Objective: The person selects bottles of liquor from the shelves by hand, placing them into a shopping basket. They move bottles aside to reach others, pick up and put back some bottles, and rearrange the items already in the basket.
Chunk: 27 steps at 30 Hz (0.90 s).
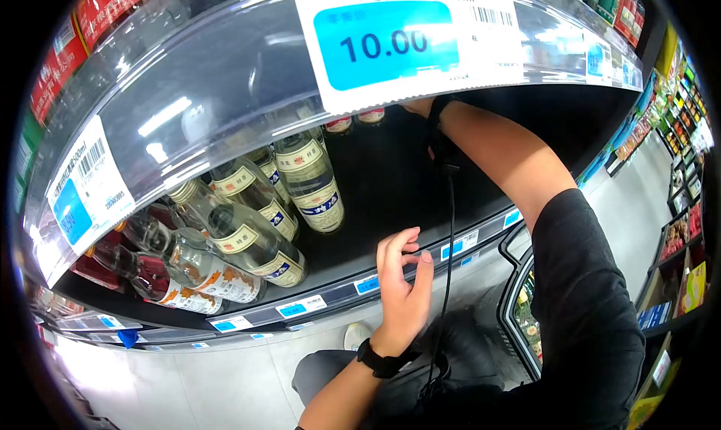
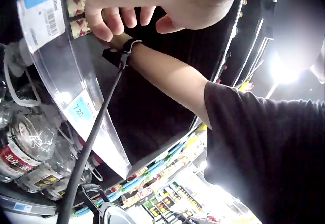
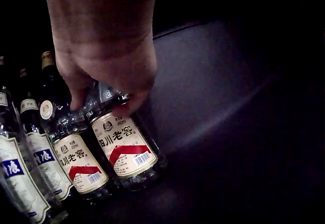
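My right hand reaches down over a glass bottle with a cream label and red band, thumb and fingers round its upper part. A matching bottle stands close on its left. In the head view, the shelf edge hides most of the right hand. My left hand is in front of the lower shelf lip, fingers loosely bent and holding nothing; it spans the top of the left wrist view as a hand with relaxed fingers.
White-labelled bottles fill the left part of the shelf. A price-tagged upper shelf edge overhangs them. A cable hangs from the right wrist. A black-rimmed basket is below right, with bottles inside.
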Each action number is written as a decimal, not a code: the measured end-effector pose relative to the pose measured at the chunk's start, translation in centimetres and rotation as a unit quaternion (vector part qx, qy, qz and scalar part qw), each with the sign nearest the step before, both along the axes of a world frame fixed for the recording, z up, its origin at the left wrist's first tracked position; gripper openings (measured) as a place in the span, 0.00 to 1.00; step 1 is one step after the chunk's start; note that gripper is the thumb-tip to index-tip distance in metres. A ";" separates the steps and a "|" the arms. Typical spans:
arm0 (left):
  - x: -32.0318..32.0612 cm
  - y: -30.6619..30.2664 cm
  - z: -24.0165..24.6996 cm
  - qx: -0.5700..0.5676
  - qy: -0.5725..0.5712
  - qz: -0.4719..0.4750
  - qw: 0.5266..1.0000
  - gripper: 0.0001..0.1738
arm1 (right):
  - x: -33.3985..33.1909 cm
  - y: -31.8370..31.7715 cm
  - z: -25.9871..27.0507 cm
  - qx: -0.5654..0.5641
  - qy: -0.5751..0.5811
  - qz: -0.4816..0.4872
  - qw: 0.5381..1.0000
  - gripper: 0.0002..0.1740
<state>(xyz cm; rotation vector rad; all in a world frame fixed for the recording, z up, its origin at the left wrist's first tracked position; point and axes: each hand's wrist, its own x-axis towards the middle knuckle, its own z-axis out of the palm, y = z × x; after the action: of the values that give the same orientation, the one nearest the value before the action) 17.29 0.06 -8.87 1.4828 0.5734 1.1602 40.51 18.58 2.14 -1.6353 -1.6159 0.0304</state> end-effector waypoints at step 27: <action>1.9 -5.6 0.2 -0.047 -0.041 -0.080 0.995 0.14 | 5.8 -46.6 -9.3 -0.308 -0.023 -0.156 0.938 0.21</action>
<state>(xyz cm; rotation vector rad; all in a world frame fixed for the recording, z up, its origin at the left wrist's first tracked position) 19.18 -5.54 -8.63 1.3681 0.4387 1.0497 46.26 -28.06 -7.17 -2.3716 -1.4363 0.3690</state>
